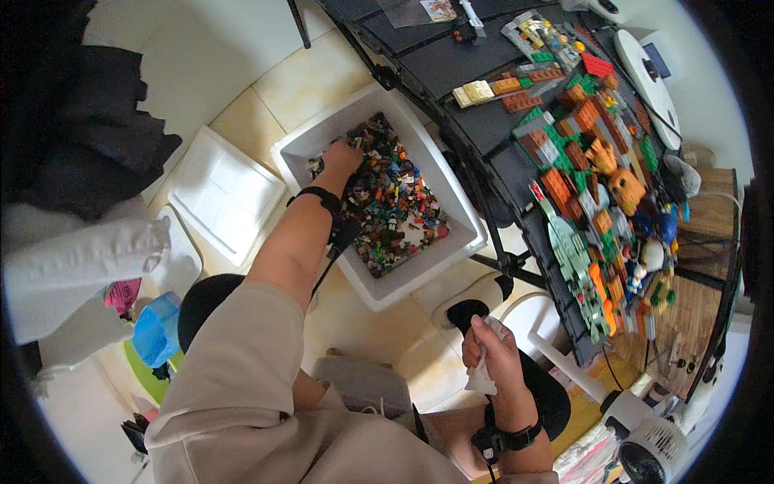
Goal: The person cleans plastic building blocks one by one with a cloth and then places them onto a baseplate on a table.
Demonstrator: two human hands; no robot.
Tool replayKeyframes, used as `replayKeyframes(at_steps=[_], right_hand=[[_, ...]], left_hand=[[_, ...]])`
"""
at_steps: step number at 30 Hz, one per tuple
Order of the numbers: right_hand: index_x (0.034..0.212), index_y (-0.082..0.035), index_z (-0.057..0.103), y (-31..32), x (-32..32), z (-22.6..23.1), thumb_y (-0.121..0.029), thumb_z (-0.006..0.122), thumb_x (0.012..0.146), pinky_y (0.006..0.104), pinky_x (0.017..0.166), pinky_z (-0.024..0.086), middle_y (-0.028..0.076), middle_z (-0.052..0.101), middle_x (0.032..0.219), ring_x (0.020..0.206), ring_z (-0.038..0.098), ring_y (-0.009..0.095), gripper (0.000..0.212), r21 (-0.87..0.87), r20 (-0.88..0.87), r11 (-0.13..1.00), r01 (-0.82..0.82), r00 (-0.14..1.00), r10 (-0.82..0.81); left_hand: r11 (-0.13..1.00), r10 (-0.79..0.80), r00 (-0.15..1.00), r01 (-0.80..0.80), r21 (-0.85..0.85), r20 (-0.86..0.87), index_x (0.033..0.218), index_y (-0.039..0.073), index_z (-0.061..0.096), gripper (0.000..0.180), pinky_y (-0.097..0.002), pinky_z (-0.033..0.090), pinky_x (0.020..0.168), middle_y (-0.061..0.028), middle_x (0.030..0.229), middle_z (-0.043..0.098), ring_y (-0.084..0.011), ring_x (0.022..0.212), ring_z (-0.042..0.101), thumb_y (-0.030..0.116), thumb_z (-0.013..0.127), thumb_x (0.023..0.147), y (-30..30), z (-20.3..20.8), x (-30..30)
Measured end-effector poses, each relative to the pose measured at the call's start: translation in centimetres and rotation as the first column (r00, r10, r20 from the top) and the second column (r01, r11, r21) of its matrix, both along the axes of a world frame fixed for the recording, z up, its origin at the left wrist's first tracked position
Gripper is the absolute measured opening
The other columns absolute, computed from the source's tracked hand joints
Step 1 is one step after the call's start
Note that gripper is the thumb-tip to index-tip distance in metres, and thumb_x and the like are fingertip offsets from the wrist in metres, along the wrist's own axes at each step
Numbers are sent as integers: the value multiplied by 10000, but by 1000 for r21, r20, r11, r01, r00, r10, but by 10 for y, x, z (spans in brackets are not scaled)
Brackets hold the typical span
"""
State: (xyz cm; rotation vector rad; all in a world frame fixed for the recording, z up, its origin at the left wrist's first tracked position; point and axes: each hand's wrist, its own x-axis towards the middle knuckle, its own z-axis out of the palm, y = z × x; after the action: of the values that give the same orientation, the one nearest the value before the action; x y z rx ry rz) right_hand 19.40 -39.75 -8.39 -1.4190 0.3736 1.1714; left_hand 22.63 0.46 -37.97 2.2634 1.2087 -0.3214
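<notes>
My left hand [343,158] reaches into a white plastic bin [461,211] on the floor and touches the many small mixed-colour toy bricks [395,194] inside. Its fingers point down into the pile, so their tips and anything between them are hidden. A pale patch of the bin's bottom shows among the bricks. Over my lap, to the right, my right hand [496,355] is closed around a crumpled white tissue-like piece [481,379], whose end hangs below the fingers. Both wrists wear black straps with small devices.
A black folding table [427,68] at the right carries a large brick build [580,145], a grey-green brick piece [572,250] and an orange figure [625,189]. A white lid [222,194] lies left of the bin. Near the lower right stands a white fan [649,452].
</notes>
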Motion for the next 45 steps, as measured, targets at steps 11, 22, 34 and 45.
replayKeyframes(at_steps=[11,22,34,45], right_hand=[[634,-78,431,28,16,4,-240,577,888,246,413,300,19,424,516,430,383,103,335,-27,-134,1000,15,991,-19],[662,-106,401,38,6,12,-255,526,921,231,384,263,17,370,517,412,338,99,324,14,-70,1000,-13,997,14],[657,-118,399,11,11,7,-279,532,911,244,374,269,7,369,494,386,342,103,329,43,-33,999,-10,999,12],[650,-108,409,-7,16,-10,-278,531,917,257,377,262,17,382,493,381,348,111,339,-27,-105,995,92,990,-94]], left_hand=[[992,-60,965,31,-119,-254,1450,146,146,1014,-566,306,996,-288,1423,178,-496,1265,247,616,644,702,-40,30,-7],[880,-410,904,355,-315,-126,1419,158,238,757,-557,432,904,-216,1428,201,-459,1257,295,265,661,800,-199,47,-20],[968,-251,967,251,-27,-35,917,19,640,197,-455,528,647,-196,863,633,-345,799,626,154,529,827,-124,35,-19],[988,-79,970,107,110,-231,851,39,680,140,-422,514,742,-169,966,627,-335,910,608,67,594,744,-10,21,-3]])
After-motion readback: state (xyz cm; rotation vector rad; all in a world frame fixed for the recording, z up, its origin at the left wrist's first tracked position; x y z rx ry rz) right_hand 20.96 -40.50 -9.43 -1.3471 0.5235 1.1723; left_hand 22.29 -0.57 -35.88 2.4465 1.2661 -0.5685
